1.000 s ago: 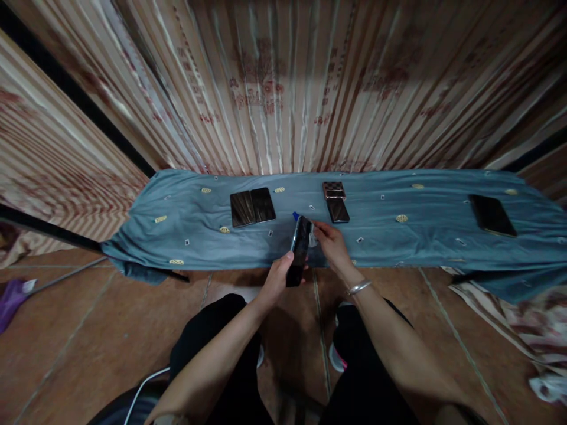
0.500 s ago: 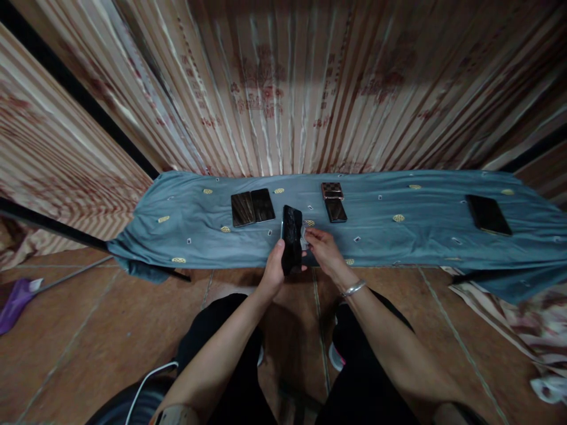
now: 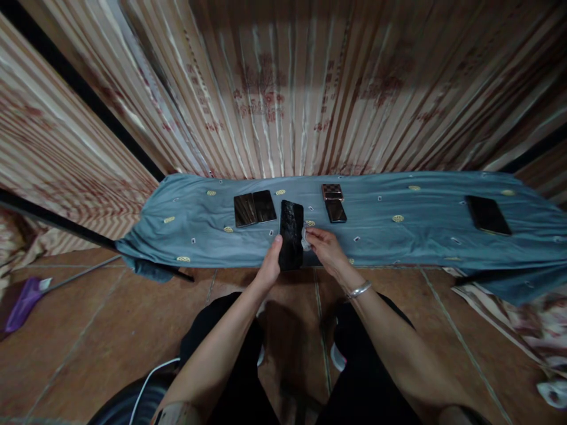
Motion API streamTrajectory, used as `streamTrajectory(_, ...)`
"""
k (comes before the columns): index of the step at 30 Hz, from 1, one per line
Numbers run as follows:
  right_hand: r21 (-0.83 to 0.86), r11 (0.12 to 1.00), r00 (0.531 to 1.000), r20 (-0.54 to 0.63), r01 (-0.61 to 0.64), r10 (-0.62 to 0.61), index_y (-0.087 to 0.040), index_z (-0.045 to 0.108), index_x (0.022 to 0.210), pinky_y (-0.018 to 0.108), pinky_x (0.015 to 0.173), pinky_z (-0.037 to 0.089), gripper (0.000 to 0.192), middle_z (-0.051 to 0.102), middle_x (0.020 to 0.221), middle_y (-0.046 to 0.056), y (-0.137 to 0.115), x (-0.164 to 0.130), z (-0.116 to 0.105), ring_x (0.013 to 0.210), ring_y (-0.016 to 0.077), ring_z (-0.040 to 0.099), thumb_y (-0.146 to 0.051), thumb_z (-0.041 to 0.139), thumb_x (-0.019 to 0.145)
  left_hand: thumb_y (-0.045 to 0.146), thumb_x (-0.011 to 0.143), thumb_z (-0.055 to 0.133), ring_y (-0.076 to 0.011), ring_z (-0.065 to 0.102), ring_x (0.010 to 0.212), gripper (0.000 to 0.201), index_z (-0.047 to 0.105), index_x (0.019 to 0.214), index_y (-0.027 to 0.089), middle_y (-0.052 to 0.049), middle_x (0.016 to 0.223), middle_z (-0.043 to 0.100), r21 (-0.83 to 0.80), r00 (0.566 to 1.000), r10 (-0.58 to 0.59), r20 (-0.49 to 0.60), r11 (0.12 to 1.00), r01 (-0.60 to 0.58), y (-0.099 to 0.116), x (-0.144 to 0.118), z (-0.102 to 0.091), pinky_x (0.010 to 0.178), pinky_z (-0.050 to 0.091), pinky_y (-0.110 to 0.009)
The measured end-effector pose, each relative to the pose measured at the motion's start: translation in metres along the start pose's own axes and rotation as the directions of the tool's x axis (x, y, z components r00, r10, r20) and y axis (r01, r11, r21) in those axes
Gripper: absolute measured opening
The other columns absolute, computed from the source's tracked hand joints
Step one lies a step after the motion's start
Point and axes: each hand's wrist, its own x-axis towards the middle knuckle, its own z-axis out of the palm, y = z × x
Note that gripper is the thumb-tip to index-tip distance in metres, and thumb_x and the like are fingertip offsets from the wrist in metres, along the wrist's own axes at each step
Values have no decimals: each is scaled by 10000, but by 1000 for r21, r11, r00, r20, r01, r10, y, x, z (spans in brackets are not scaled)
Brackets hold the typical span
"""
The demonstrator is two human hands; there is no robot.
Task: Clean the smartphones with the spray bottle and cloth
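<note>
Step in hand, by look: wiping phone. Your left hand (image 3: 269,268) closes around dark phone (image 3: 291,234), held upright above near edge of blue cloth (image 3: 398,236). Your right hand (image 3: 325,248) pinches small white wipe (image 3: 305,238) against phone's right edge. Next move calls for steady left grip, light strokes across glass.

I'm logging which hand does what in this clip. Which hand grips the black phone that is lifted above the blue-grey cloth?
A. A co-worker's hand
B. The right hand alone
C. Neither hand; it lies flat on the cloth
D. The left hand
D: the left hand wraps the lower part of the black phone, held up over the blue-grey cloth, while the right hand pinches a small white piece at the phone's edge.
</note>
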Motion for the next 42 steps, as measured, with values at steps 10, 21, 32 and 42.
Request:
streamTrajectory(10,98,992,988,139,-81,67,-206,725,767,271,601,504,279,717,704,13,-5,-8,5,634,146,633,-378,854,589,292,880,644,-218,700,1077,215,741,1013,154,-38,941,781,-146,992,-90,85,984,102,31,-19,14,1041,481,-333)
streamTrajectory(21,135,974,971,179,-181,156,-202,742,763,247,560,472,271,713,690,-4,2,-16,22,594,120,597,-350,866,574,552,994,351,-248,739,966,623,696,1178,67,-139,963,781,-189,982,-186,20,964,187,41,-12,13,874,583,-339)
streamTrajectory(32,100,960,926,307,-260,218,-182,758,774,243,650,489,360,718,731,10,3,-41,28,657,118,610,-455,897,585,535,993,344,-251,680,1152,584,695,1162,99,-127,1050,776,-314,987,-156,-29,939,140,51,-1,-1,966,535,-331)
streamTrajectory(42,-149,988,964,252,-42,79,-188,773,912,338,720,552,442,754,808,51,5,-51,17,725,183,672,-563,814,682,622,970,330,-259,675,1137,672,609,1282,96,-160,1103,730,-424,976,-65,-209,905,-31,55,13,-16,1021,510,-412)
